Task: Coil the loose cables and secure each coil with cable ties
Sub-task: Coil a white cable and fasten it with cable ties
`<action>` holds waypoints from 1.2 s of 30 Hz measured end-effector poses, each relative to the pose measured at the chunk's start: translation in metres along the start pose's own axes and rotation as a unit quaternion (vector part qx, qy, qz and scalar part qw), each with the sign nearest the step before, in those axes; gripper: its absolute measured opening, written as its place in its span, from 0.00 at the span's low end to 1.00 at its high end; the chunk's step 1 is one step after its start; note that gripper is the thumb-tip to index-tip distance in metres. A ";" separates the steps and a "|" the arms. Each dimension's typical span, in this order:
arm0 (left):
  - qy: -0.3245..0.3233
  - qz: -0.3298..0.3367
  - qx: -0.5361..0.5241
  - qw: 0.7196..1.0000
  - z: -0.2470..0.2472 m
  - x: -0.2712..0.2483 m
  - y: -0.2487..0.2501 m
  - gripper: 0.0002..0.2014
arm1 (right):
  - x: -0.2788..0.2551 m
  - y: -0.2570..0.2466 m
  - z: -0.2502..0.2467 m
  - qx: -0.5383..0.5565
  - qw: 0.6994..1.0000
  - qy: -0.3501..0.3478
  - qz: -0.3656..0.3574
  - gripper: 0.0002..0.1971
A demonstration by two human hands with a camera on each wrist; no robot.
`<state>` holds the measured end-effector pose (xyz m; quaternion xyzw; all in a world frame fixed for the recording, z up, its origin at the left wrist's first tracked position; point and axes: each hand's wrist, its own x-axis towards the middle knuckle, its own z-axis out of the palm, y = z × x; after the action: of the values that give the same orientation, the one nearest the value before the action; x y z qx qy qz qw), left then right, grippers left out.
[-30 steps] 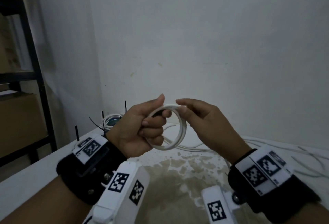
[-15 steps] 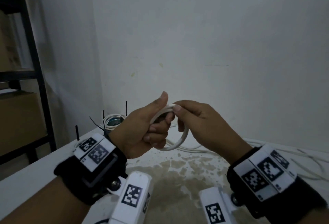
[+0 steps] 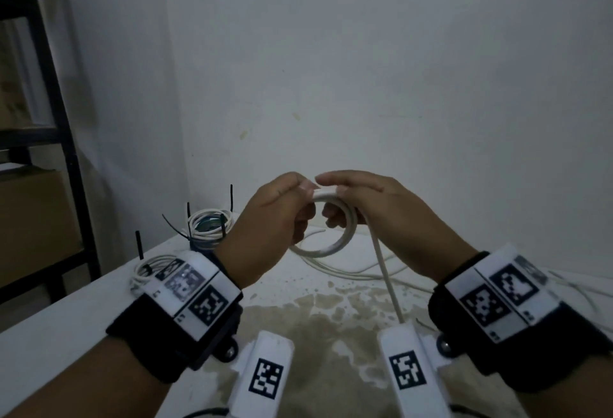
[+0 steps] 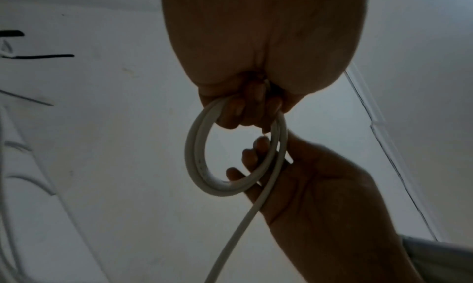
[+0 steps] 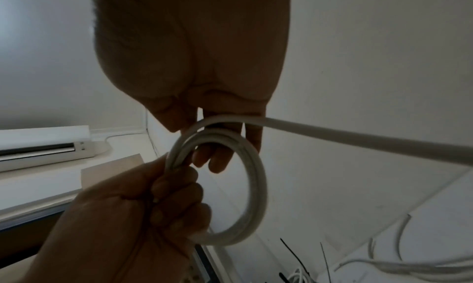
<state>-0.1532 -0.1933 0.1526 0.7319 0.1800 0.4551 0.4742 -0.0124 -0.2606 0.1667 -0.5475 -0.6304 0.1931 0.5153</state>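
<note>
We note a white tabletop (image 3: 66,311), stained brown near its middle, set against a plain wall (image 3: 365,69). A dark shelf (image 3: 49,92) stands at the left.

Loose cables (image 3: 345,270) lie across the far tabletop, running roughly left to right. Two finished coils (image 3: 207,227) rest flat at the left rear, each bound with black ties (image 3: 231,200) whose tails point upward.

We find the coil (image 3: 331,238) held above the tabletop, between both hands. It stands near upright, its opening facing roughly left and right, with several turns of white cable lying side by side. Its free cable (image 3: 386,281) leaves the top of the ring on the right and runs down toward the person.

The left hand (image 3: 265,228) grips the ring's left side, fingers curled round the turns and thumb on top. The right hand (image 3: 374,208) pinches the cable at the top of the ring, its fingers (image 4: 258,145) curled through the opening.

Both wrists carry black bands (image 3: 517,328) with square coded markers. We read no brand or lettering on the cable; faint marks on it in the left wrist view are illegible.
</note>
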 end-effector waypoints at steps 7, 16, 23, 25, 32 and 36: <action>0.000 0.067 0.023 0.997 0.013 0.003 -0.004 0.08 | -0.003 -0.014 -0.015 -0.111 0.988 -0.107 -0.028 0.12; 0.145 0.077 0.116 0.980 0.040 -0.001 -0.026 0.10 | 0.004 -0.018 -0.044 -0.187 0.980 0.048 -0.051 0.15; -0.226 -0.415 -0.252 0.844 0.098 -0.016 -0.034 0.34 | 0.004 -0.028 -0.077 0.011 0.977 0.194 -0.089 0.12; -0.149 -0.432 -0.403 0.793 0.106 0.002 -0.034 0.33 | -0.005 -0.028 -0.076 0.049 0.976 0.189 -0.098 0.12; 0.117 -0.305 -0.506 0.798 0.101 0.054 -0.026 0.08 | -0.057 0.002 -0.097 0.168 0.955 0.227 -0.088 0.12; 0.115 -0.261 -0.436 0.854 0.106 0.051 -0.028 0.13 | -0.078 0.026 -0.110 0.249 0.931 0.258 -0.064 0.12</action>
<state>-0.0330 -0.2001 0.1395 0.3185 0.2005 0.4274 0.8220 0.0851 -0.3570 0.1553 -0.3912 -0.4414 0.1629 0.7909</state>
